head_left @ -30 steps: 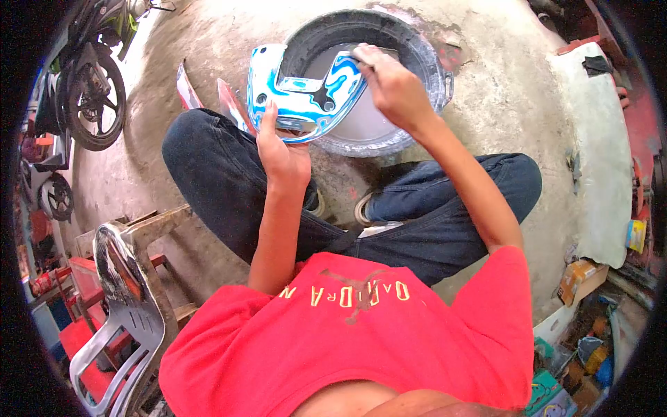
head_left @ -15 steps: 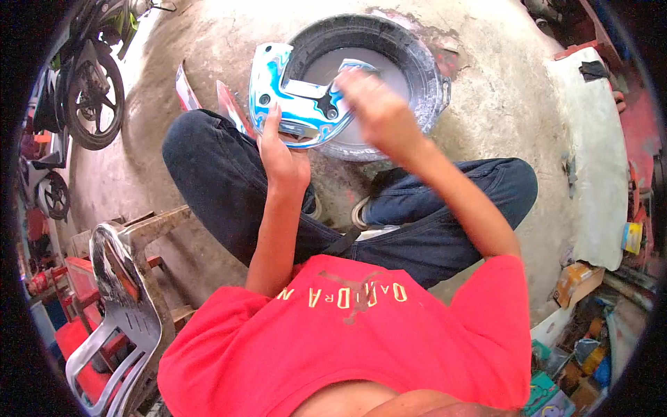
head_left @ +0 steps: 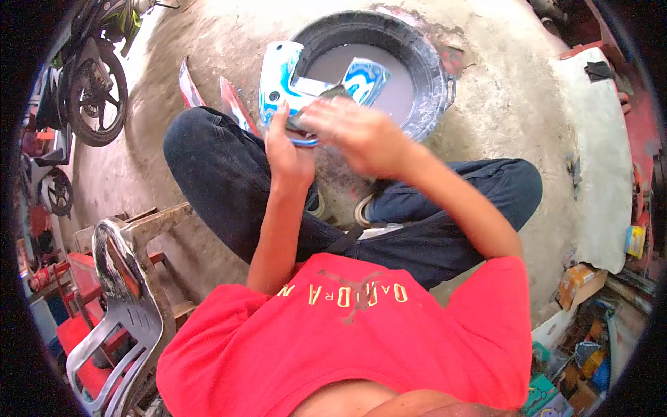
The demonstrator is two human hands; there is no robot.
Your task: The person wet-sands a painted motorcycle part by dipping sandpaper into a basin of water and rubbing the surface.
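Note:
My left hand (head_left: pixel 288 156) grips the lower left edge of a U-shaped plastic motorcycle panel (head_left: pixel 278 66), its thumb on the face. The panel is patterned in blue, white and silver, with round screw holes. Across its lower middle, my right hand (head_left: pixel 358 132) presses a dark grey piece of sandpaper (head_left: pixel 336 92), slightly smeared by motion; fingers and sheet hide that part of the panel. Beneath and behind the panel stands a round black tub (head_left: pixel 431 66) of cloudy grey water (head_left: pixel 399 94).
Two red and white panel pieces (head_left: pixel 235 104) lean near my left knee. A grey plastic chair (head_left: pixel 132 306) and a wooden frame stand at left, with motorcycle wheels (head_left: pixel 97 90) beyond. A pale slab (head_left: pixel 597 167) and a cardboard box (head_left: pixel 582 283) lie at right.
My right hand has moved down and left across the panel, uncovering its right arm and covering its lower middle. The panel has shifted slightly right in my left hand.

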